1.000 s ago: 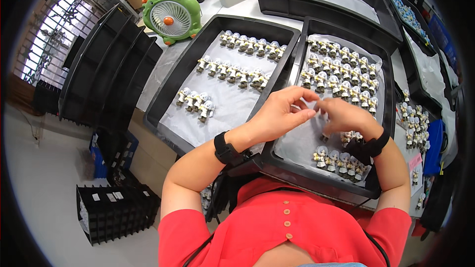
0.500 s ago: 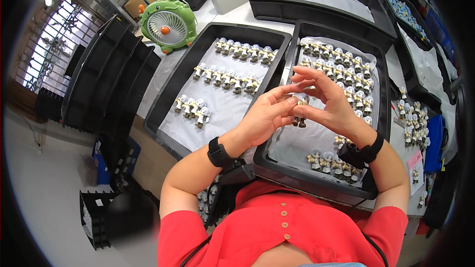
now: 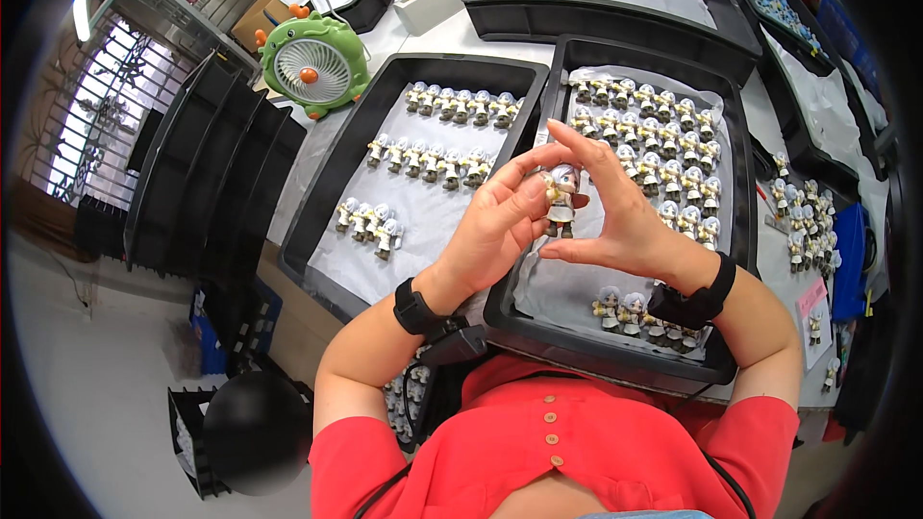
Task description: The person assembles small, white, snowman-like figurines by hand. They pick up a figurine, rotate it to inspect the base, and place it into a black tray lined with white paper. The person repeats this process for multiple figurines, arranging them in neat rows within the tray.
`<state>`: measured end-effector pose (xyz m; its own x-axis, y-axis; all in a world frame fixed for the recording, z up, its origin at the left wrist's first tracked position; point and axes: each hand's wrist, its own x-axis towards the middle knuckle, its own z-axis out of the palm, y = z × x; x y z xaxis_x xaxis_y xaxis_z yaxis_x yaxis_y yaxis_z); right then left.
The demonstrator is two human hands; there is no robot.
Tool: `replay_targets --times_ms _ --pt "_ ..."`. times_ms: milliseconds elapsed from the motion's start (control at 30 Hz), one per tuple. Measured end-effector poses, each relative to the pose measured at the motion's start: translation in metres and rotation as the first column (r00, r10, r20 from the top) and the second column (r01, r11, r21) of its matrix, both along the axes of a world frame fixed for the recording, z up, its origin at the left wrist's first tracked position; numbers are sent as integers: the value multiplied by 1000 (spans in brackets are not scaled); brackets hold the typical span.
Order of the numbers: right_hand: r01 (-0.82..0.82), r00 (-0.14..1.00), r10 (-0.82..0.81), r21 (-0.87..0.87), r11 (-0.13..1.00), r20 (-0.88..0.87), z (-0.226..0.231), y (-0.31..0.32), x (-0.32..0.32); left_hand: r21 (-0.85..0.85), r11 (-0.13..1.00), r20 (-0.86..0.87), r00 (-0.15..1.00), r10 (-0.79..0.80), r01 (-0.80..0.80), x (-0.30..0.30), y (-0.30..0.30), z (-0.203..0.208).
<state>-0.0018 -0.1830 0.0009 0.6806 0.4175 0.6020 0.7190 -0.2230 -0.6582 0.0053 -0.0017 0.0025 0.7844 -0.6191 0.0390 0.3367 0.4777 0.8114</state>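
A small figurine (image 3: 561,204) with pale hair, a white outfit and dark boots is upright between my hands, above the gap where two trays meet. My left hand (image 3: 500,216) is closed on it, thumb in front and fingers at its side and back. Around its other side curves my right hand (image 3: 630,226), thumb and forefinger wide apart; its other fingers are partly hidden. Beneath my right hand lies the right black tray (image 3: 747,259), lined with white paper and holding rows of similar figurines (image 3: 670,140). The left black tray (image 3: 461,61) carries shorter rows of figurines (image 3: 447,163).
A green fan (image 3: 312,62) stands at the far left of the table, beside a tape dispenser (image 3: 430,8). Another paper-lined tray (image 3: 586,24) is at the back. More figurines (image 3: 810,226) cluster at the right by a blue case (image 3: 850,269). Black trays (image 3: 197,163) stand at far left.
The figurine has shifted slightly left and now shows its front more fully. My right thumb and forefinger have spread away from it, while my left hand still holds it.
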Motion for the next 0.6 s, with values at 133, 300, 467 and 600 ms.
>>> replay_targets --times_ms 133,300,467,600 --pt "13 998 -13 4 1000 58 -1 1 0 26 997 91 993 71 -74 -5 -5 1" --pt "-14 999 14 17 1000 -48 0 1 -2 49 997 96 994 46 -51 -4 0 -1" --pt "-30 995 30 -1 1000 -94 -1 1 1 40 998 83 995 47 -50 -4 1 0" --pt "-28 989 30 12 1000 -145 -5 0 3 -67 998 -3 1000 17 -17 0 2 -1"
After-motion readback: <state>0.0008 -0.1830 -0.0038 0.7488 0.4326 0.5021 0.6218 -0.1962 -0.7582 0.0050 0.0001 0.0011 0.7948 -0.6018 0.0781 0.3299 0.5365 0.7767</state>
